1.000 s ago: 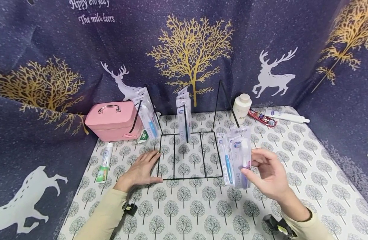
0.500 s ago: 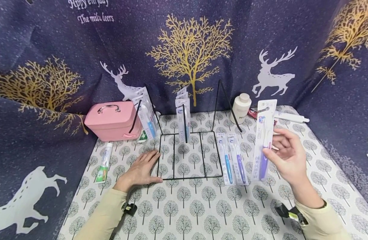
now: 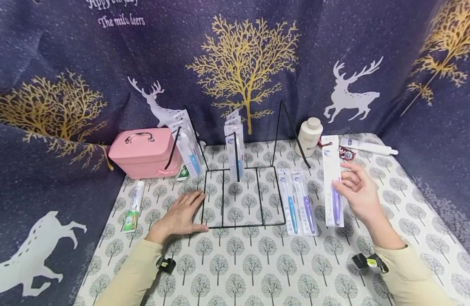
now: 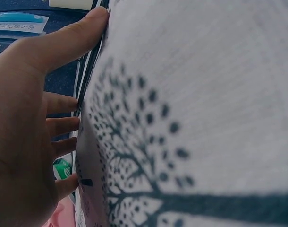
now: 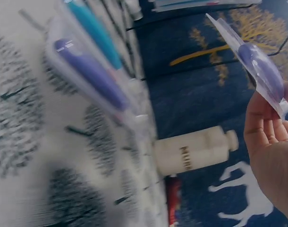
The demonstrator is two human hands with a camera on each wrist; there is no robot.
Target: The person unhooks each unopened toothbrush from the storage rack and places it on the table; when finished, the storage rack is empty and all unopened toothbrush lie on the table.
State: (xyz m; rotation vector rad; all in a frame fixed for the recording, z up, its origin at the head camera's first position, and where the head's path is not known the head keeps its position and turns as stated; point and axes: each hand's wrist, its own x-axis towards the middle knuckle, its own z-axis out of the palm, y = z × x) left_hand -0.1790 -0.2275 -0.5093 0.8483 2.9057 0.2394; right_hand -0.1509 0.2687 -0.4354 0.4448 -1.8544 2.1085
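Observation:
My right hand [image 3: 359, 195] pinches a packaged purple toothbrush [image 3: 336, 206] by its right edge, thumb in front. The pack stands near upright at the right of the table; whether its lower end touches the cloth I cannot tell. Left of it lie a packaged blue toothbrush [image 3: 291, 208] and another packaged purple toothbrush [image 3: 307, 208], side by side. A black wire rack [image 3: 242, 227] with hooks stands in the middle. Packaged toothbrushes hang on its left hook [image 3: 172, 148] and middle hook [image 3: 236, 157]. My left hand [image 3: 183, 214] rests on the table, fingers extended, touching the rack's left edge.
A pink case [image 3: 143, 153] stands at the back left, with a green-and-white toothpaste tube [image 3: 133, 208] before it. Behind the right hook [image 3: 301, 148] stands a white bottle [image 3: 309, 138]. A red pack [image 3: 347, 154] and a white tube [image 3: 368, 147] lie at the back right.
My right hand has moved right with the packaged purple toothbrush, away from the rack's right hook, then turned and lowered it slightly. The other purple pack has come into full view. My left hand stays put.

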